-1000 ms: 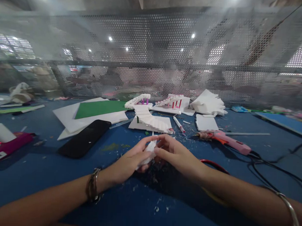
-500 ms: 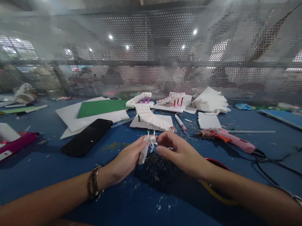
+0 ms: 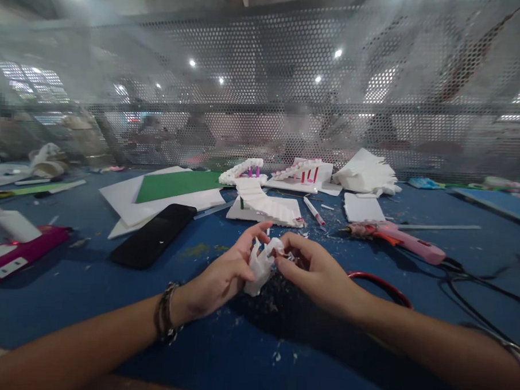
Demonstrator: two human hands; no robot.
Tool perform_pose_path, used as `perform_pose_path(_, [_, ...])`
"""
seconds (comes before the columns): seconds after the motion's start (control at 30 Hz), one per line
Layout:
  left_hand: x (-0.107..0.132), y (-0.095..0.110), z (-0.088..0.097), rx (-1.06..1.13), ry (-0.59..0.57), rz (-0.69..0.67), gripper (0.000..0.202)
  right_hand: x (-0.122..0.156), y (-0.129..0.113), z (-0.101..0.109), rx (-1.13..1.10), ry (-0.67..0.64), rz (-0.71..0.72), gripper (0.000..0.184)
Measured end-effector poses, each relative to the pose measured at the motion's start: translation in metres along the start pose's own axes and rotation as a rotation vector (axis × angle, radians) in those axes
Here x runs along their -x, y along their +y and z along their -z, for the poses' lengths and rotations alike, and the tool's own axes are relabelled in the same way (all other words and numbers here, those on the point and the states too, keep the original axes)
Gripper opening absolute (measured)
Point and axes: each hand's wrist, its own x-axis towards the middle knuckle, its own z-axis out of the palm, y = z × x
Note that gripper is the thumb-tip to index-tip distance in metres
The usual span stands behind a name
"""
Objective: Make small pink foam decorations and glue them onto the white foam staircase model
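Note:
My left hand (image 3: 224, 274) grips a small white foam piece (image 3: 259, 265) with a stepped edge, held just above the blue table (image 3: 87, 302). My right hand (image 3: 312, 266) meets it from the right, fingers pinched on the top of the same piece. Dark shavings and white crumbs (image 3: 277, 293) lie on the table under both hands. A bracelet sits on each wrist.
Behind the hands stand white foam staircase models (image 3: 263, 204) with pink posts (image 3: 304, 173). A black phone (image 3: 155, 234) and white and green sheets (image 3: 169, 188) lie to the left, a pink glue gun (image 3: 398, 235) with black cables to the right. A perforated metal screen (image 3: 264, 92) closes the back.
Both hands turned the foam piece and closed in on it again; my left hand's fingers shifted on it and my right hand's pinch moved back onto its top.

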Motion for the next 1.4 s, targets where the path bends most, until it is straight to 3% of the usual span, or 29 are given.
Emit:
perform_pose_path(0.13, [0.000,0.000,-0.001,-0.066,0.065,-0.002,0.067,0.001,-0.002,-0.006,-0.079,-0.068,-0.050,0.022])
perform_pose_path(0.27, [-0.002,0.002,-0.005,-0.111,0.148,0.052,0.070,0.000,-0.004,-0.005,-0.012,-0.050,-0.065,0.005])
perform_pose_path(0.53, [-0.011,0.008,0.005,-0.213,0.278,0.050,0.035,-0.020,0.005,0.044,0.105,0.144,-0.120,0.016])
perform_pose_path(0.63, [-0.014,0.008,0.013,-0.317,0.316,0.070,0.021,-0.024,0.007,0.057,0.168,0.143,-0.125,0.018])
perform_pose_path(0.77, [-0.017,0.009,0.023,-0.483,0.422,-0.040,0.025,-0.025,0.004,0.068,0.324,0.046,-0.096,0.016])
perform_pose_path(0.93, [-0.020,0.012,0.031,-0.512,0.510,-0.159,0.029,-0.022,-0.005,0.073,0.436,-0.009,-0.016,0.014])
perform_pose_path(1.4, [-0.019,0.014,0.030,-0.526,0.512,-0.229,0.027,-0.019,-0.011,0.065,0.099,0.110,-0.081,0.031])
